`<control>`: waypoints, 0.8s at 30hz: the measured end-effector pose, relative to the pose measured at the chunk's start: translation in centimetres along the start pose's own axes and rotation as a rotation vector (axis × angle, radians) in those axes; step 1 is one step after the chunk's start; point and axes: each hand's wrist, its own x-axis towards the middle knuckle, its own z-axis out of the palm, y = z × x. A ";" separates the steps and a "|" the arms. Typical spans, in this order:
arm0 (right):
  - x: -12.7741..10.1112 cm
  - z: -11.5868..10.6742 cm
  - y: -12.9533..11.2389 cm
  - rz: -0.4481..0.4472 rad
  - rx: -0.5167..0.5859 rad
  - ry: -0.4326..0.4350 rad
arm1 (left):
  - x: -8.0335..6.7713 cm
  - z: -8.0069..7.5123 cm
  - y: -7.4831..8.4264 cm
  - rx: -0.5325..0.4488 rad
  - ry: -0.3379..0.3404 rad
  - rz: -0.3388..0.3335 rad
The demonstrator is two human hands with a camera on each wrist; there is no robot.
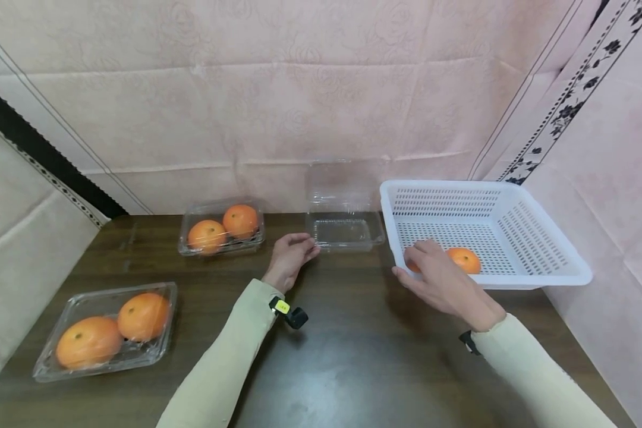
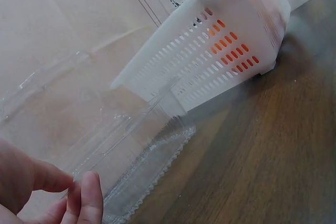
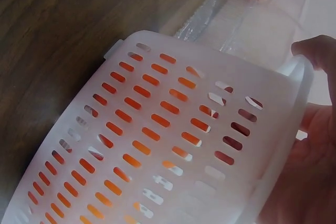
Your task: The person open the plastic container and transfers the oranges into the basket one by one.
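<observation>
Two closed clear boxes of oranges point(image 1: 111, 330) point(image 1: 222, 227) sit on the left of a dark wooden table point(image 1: 353, 356). Farther back, the left hand point(image 1: 290, 257), fingers loosely curled, touches an empty open clear box point(image 1: 344, 229). Just right, the right hand point(image 1: 438, 279) grips the near rim of a white basket point(image 1: 540, 238) holding an orange point(image 1: 464, 260).

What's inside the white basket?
The white basket holds an orange. The right hand reaches over its rim and hides something orange beside it; I cannot tell what that is.
</observation>
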 end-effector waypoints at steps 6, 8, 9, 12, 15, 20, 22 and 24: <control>-0.1 0.2 -0.1 0.010 -0.012 0.010 | 0.4 0.5 0.0 -0.003 -0.010 -0.015; -0.1 0.3 0.0 0.014 -0.017 0.009 | 0.6 0.8 0.0 -0.004 -0.014 -0.012; -0.2 0.3 0.0 0.012 -0.021 0.012 | 0.7 0.9 0.0 -0.005 -0.014 -0.009; -0.3 0.3 0.0 -0.001 -0.027 0.024 | 1.0 1.3 0.0 0.001 -0.014 0.004; -0.3 0.4 0.0 -0.010 -0.030 0.032 | 1.3 1.5 0.0 0.013 -0.013 0.010; -0.1 0.6 0.0 0.005 -0.018 0.027 | 1.7 1.6 0.2 0.040 -0.010 0.004; 0.0 0.7 0.1 0.014 -0.011 0.030 | 1.8 1.6 0.3 0.054 -0.007 -0.006; 0.0 0.7 0.2 0.021 -0.004 0.031 | 1.9 1.6 0.2 0.070 -0.005 -0.015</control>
